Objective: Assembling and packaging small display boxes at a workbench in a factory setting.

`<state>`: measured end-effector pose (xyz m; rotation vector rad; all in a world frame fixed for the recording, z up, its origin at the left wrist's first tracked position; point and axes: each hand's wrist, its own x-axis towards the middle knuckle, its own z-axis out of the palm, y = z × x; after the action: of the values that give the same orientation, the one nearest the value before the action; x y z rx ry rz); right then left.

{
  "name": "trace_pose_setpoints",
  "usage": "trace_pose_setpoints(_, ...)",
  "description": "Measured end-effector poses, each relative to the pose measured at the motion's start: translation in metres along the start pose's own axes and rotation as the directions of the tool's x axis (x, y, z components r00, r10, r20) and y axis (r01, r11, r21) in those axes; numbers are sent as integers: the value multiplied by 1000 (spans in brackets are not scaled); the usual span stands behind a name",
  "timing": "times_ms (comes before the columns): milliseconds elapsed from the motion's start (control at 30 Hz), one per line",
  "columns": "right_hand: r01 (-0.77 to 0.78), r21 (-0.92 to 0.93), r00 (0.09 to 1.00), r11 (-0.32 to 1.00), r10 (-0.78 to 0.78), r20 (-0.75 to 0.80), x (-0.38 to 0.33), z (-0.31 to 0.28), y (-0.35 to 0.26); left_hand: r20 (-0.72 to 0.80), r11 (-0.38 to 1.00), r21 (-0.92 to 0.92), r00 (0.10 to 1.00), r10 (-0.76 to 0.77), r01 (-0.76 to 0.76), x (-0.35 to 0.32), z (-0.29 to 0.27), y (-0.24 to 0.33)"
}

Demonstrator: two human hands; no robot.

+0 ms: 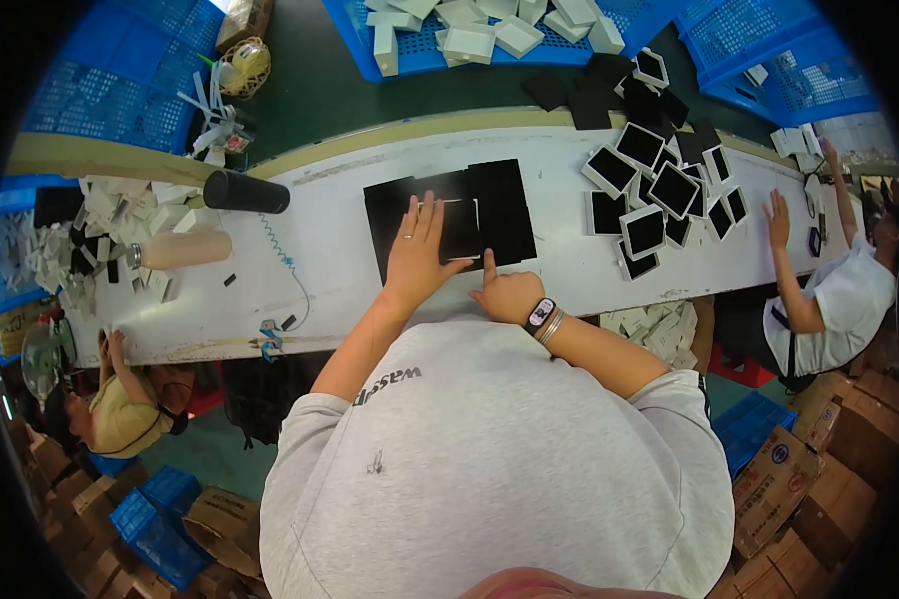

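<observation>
In front of me on the white worktable lies a flat black sheet (512,205) with stepped edges. Near its middle rests a black rectangular panel (459,232) with thin white edges showing at its top and right side. My left hand (416,255) lies flat across the panel's left part, fingers stretched out. My right hand (509,295) touches the panel's lower right corner with its extended index finger. Its thumb sticks out and the other fingers are curled, with nothing visible in them.
White-sided black boxes (672,190) are heaped at right. A pink bottle (185,250), a dark cylinder (247,191) and a pile of white boxes (120,215) stand left. Beyond the table, a blue crate (370,65) holds white boxes. Co-workers sit at both sides.
</observation>
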<state>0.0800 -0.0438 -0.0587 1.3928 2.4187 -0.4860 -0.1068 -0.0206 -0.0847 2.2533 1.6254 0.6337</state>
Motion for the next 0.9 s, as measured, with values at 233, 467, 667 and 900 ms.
trace_pose_setpoints(233, 285, 70, 791, 956, -193, -581, 2, -8, 4, 110, 999, -33, 994, -19, 23, -4, -9, -3)
trace_pose_setpoints(467, 385, 76, 777, 920, -279, -564, 6, 0, 14, 57, 973, -220, 997, -59, 70, -1, -11, 1)
trace_pose_setpoints(667, 383, 179, 895, 906, -317, -314, 15, -8, 25, 126, 955, -284, 991, -49, 84, -2, -7, -9)
trace_pose_setpoints(900, 314, 52, 827, 948, -246, -506, 34, -21, 31, 159, 979, -156, 981, -109, 134, 13, -14, 4)
